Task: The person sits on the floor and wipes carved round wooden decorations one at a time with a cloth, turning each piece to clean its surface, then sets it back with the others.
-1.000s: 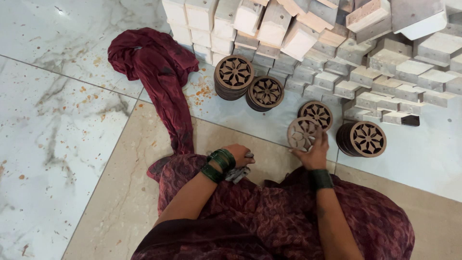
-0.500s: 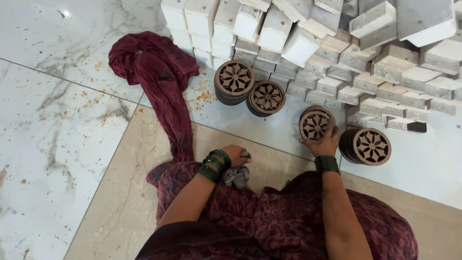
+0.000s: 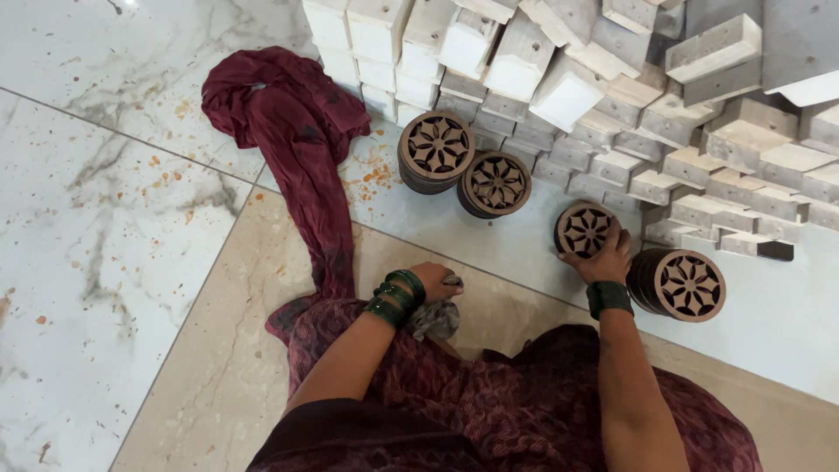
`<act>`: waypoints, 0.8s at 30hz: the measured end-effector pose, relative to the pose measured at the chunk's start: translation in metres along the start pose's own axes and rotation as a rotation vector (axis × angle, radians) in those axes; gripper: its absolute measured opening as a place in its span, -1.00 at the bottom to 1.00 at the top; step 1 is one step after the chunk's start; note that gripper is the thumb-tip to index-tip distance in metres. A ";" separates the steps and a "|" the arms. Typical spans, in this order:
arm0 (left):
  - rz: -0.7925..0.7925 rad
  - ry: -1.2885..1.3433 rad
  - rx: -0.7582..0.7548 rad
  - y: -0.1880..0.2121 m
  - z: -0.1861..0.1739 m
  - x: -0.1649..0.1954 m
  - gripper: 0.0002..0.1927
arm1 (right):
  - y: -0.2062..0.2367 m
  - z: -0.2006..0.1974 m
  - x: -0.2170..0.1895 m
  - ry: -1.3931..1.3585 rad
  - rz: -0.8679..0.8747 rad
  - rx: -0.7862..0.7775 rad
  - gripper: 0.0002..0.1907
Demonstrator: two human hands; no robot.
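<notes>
**Right hand on a carved disc, left hand balled around a rag**

So the right hand point(image 3: 603, 260) sits on top of a round carved disc point(image 3: 584, 229), fingers bent down over its near edge and gripping it. That disc lies on the pale floor point(image 3: 489, 236) right at the foot of a big heap of wooden blocks point(image 3: 612, 105), and it looks like the top of a short stack. Just beside it, to the right, is another stack point(image 3: 686, 285) with the same flower cutout. 2 more stacks point(image 3: 435, 149) point(image 3: 495, 183) stand further left, touching each other and backed up against the blocks.

The left hand point(image 3: 434, 281) is closed into a fist on a grey rag point(image 3: 434, 319), down by the knee on the tan tile. Green bangles point(image 3: 396, 297) on that wrist, a dark green band point(image 3: 608, 297) on the other.

A long maroon scarf point(image 3: 288, 122) trails across the floor on the left. Orange specks are scattered over the marble point(image 3: 105, 218) there.
</notes>
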State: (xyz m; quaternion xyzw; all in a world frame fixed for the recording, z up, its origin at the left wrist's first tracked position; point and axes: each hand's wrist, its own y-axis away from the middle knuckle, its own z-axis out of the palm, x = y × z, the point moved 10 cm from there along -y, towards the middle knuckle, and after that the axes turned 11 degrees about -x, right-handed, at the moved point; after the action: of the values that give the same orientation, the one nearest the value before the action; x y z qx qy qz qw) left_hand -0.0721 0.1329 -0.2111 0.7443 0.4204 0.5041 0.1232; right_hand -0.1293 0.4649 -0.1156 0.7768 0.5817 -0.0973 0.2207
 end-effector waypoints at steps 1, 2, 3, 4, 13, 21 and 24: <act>0.001 0.002 0.004 -0.002 -0.001 -0.001 -0.44 | -0.001 0.002 0.001 0.001 0.009 -0.009 0.49; 0.002 0.004 0.007 -0.003 -0.001 -0.001 -0.44 | -0.002 0.002 0.002 -0.006 0.008 -0.008 0.49; 0.006 0.001 0.007 -0.004 -0.001 -0.001 -0.44 | -0.003 0.003 0.003 -0.012 0.008 -0.006 0.49; 0.010 -0.002 0.008 -0.005 -0.002 -0.001 -0.45 | -0.003 0.004 0.004 -0.019 0.007 -0.003 0.49; 0.025 0.022 0.016 -0.009 -0.001 -0.002 -0.47 | -0.009 0.009 0.010 -0.015 0.025 -0.041 0.52; 0.017 -0.008 0.030 -0.008 -0.002 0.000 -0.47 | -0.009 0.008 0.013 -0.056 0.014 -0.067 0.54; 0.002 0.007 0.009 -0.008 -0.001 -0.002 -0.48 | -0.009 0.005 0.011 -0.067 0.005 -0.074 0.55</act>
State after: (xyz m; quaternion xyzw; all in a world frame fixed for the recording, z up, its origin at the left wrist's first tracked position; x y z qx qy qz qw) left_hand -0.0771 0.1362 -0.2170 0.7437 0.4223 0.5047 0.1177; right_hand -0.1340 0.4741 -0.1270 0.7658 0.5754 -0.1013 0.2689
